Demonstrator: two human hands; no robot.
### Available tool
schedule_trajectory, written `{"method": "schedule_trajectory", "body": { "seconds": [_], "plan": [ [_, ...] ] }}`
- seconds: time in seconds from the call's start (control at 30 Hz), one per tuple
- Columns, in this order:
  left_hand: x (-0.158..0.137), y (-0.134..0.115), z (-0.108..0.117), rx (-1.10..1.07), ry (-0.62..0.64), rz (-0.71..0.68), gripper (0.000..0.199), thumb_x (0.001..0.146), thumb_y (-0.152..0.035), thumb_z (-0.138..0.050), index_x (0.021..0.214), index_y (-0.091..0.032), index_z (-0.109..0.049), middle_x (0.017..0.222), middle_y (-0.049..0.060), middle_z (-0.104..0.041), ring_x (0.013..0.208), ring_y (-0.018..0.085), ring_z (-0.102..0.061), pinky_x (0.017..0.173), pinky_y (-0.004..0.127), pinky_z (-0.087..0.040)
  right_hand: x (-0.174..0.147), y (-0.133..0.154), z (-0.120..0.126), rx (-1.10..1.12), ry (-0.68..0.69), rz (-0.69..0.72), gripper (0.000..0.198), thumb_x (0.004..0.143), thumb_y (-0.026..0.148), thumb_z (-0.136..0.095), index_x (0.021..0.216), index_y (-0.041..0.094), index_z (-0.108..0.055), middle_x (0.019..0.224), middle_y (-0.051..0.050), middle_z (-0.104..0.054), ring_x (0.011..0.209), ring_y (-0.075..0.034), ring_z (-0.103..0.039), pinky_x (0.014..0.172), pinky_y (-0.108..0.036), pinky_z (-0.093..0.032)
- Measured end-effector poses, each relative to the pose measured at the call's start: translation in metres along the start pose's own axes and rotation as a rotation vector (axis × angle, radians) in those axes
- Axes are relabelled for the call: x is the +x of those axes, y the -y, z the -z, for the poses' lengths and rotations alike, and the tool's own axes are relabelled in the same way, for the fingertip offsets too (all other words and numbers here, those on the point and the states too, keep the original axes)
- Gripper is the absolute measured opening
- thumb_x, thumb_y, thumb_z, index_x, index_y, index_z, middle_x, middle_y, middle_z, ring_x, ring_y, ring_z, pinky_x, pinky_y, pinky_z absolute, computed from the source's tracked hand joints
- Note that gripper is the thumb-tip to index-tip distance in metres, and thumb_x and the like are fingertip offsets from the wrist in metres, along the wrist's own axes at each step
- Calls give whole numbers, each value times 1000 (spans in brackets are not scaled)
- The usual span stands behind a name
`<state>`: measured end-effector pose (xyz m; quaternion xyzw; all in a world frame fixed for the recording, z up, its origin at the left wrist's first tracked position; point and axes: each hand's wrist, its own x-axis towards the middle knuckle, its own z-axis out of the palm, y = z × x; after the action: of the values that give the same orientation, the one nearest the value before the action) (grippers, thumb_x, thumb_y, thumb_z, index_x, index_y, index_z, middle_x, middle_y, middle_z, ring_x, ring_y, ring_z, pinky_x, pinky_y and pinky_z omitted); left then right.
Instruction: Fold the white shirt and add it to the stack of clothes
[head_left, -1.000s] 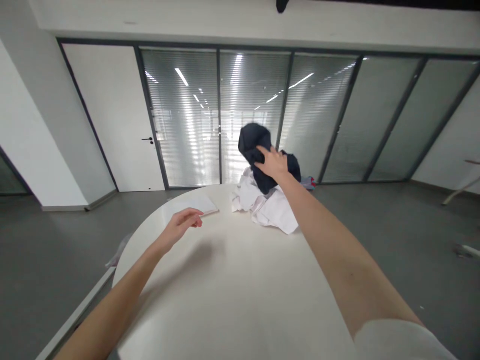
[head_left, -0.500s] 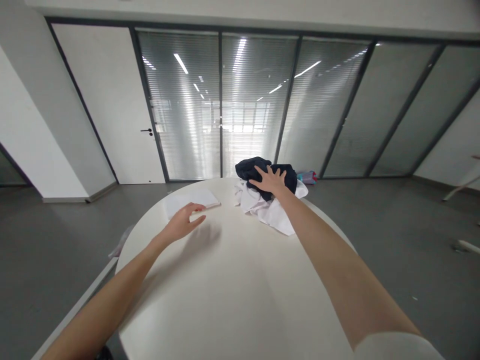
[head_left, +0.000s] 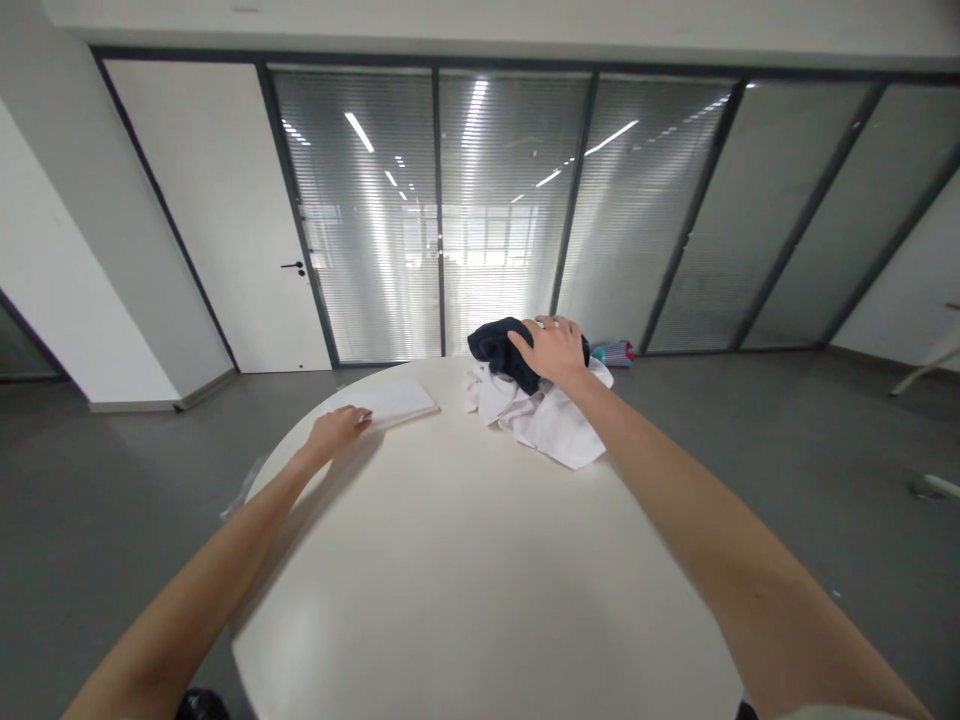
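Observation:
My right hand [head_left: 553, 350] lies over a crumpled dark navy garment [head_left: 499, 345], its fingers curled into the fabric and the thumb to the left. Beneath that garment a rumpled white cloth [head_left: 559, 430] spreads over the table's far side. To the left, my left hand [head_left: 337, 432] has its fingers closed at the near left edge of a flat white rectangular slab [head_left: 397, 400]; its fingertips are partly hidden. Whether the slab is a folded cloth or a book I cannot tell.
Both arms reach across a round white table [head_left: 480, 560]. Just past its far right edge is a blue and red patterned item [head_left: 615, 353]. Clear plastic [head_left: 244, 490] hangs near the left edge. A glass partition and a white door [head_left: 210, 220] stand behind.
My left hand has moved left and closed at the white slab's edge. My right hand has shifted up slightly on the navy garment, its spread fingers drawing together.

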<state>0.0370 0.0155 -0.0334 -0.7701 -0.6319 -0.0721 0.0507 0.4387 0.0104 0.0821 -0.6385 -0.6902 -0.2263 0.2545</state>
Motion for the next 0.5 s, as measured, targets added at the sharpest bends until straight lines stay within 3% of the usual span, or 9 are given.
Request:
{"method": "schedule_trajectory", "body": {
  "seconds": [0.1,0.23,0.3,0.37,0.43,0.5],
  "plan": [
    [-2,-7,6,24,-94,50,42,101,-32,-32,122,-19,-65,120,16,-69,106,34,-66,81,39,-49,-23,13,2,82,-87,169,49,103,46,-35,124,15,-67,132,-17,-60,127,-35,-45,106,-50,-32],
    [-5,-16,31,-145,-398,178,44,102,-38,-30,119,-15,-64,112,18,-70,97,33,-68,76,36,-47,-60,35,-7,300,216,374,38,102,41,-45,117,18,-70,116,-13,-68,109,-28,-61,97,-41,-43],
    [-10,-22,48,-395,-521,184,42,98,-42,-37,106,-14,-67,96,14,-72,90,31,-68,73,34,-47,-79,47,-15,449,391,472,37,98,44,-55,121,20,-69,120,-11,-68,110,-26,-63,97,-38,-46],
    [-19,-29,64,-776,-557,155,40,92,-49,-46,94,-15,-68,82,9,-70,80,27,-68,67,31,-48,-97,57,-22,570,497,575,48,92,49,-63,132,23,-63,135,-11,-61,123,-27,-57,104,-41,-43],
    [-31,-35,74,-1156,-495,148,40,84,-54,-57,91,-16,-68,77,6,-69,71,23,-66,61,29,-49,-116,64,-26,634,554,642,61,91,54,-63,144,25,-53,150,-12,-49,136,-29,-47,112,-44,-36],
    [-45,-35,75,-1394,-417,181,43,74,-56,-68,91,-17,-69,74,6,-70,64,21,-65,56,28,-49,-134,67,-28,655,597,673,64,94,58,-57,149,27,-47,158,-11,-39,142,-30,-39,115,-47,-31]
  ]
}}
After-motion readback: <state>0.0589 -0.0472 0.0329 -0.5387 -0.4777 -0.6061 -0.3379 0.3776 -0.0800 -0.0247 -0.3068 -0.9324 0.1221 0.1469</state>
